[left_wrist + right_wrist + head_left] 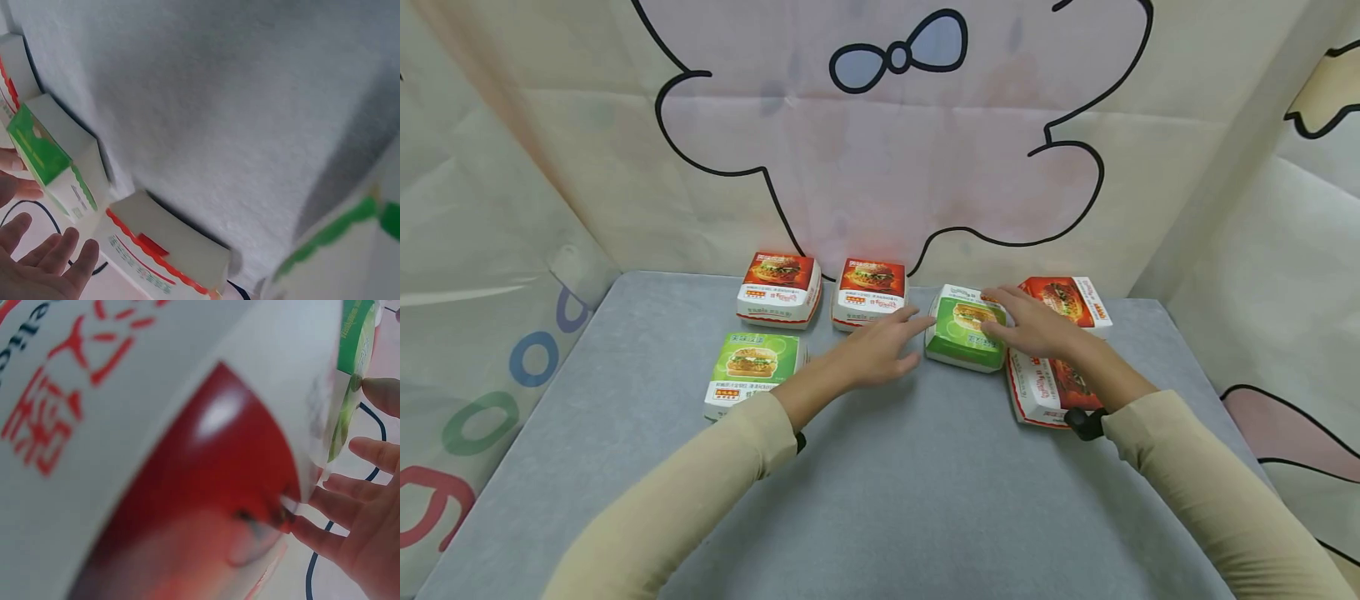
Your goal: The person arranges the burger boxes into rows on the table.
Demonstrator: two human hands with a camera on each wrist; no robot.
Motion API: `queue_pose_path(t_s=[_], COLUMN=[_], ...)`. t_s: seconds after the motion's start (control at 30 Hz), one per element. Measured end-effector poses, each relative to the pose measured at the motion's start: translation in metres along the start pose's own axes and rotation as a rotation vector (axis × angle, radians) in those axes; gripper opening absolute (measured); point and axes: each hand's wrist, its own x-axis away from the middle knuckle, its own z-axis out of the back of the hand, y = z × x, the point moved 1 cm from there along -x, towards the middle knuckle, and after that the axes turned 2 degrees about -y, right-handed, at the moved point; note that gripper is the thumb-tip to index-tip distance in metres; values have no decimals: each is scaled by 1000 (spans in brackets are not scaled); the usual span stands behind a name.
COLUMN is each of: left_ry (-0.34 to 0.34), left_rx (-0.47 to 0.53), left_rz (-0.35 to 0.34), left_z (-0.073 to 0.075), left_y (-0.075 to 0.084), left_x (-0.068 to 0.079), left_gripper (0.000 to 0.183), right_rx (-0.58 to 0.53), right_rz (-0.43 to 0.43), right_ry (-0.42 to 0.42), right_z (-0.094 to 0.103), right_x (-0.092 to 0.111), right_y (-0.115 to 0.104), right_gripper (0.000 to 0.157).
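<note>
A green-topped burger box [967, 333] stands between my two hands near the back of the table. My right hand [1037, 327] reaches over its right side from above, fingers spread and thumb at the lid. In the right wrist view the thumb [382, 394] touches that green box. My left hand [880, 346] hovers left of the box, its fingers extended towards the left edge. In the left wrist view a gap shows between the left fingers [65, 250] and the green box [47, 150]. Whether a fingertip touches it is unclear from the head view.
Two red-topped burger boxes [780, 283] [872, 287] stand at the back left, with another green box [752, 367] before them. Two more red boxes [1075, 302] [1045, 392] are at right, partly hidden by my right arm. A printed cloth wall [587, 167] rises behind the grey table [865, 500].
</note>
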Motion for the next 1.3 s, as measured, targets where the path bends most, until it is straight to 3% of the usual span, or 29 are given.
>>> queue_pose_path(t_s=[0.3, 0.67, 1.1, 1.3], left_ry=[-95, -113, -112, -102], left_rx=[9, -62, -93, -100], left_rz=[29, -2, 17, 7], left_z=[-13, -25, -26, -26], left_y=[12, 14, 20, 23], left_x=[-7, -15, -17, -18], left_gripper=[59, 60, 61, 60], right_rx=[-1, 10, 131, 165], right_rz=[-10, -11, -41, -28], right_ry=[-6, -5, 116, 114], right_z=[-2, -3, -6, -7], right_x=[1, -1, 8, 10], right_y=[-1, 0, -12, -13], right_gripper=[61, 62, 60, 58])
